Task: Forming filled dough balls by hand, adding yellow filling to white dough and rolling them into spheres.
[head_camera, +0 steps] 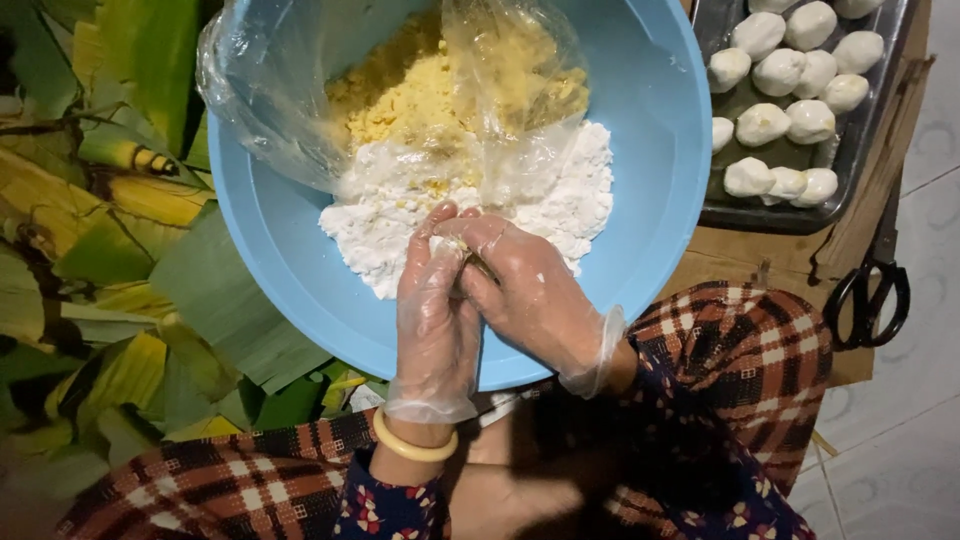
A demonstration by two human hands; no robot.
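Over one blue basin, my left hand and right hand pinch one hidden dough lump; thirteen white balls fill the far-right tray.

Floor: pale tiles. Leaves spread on it, left of the left hand. Blue bowl sits ahead of both hands, partly on the leaves. Cardboard right of right hand, carrying metal tray. Black scissors at cardboard edge.

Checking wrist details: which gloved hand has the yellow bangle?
The left hand: a yellow bangle sits below its glove cuff. The right hand has none.
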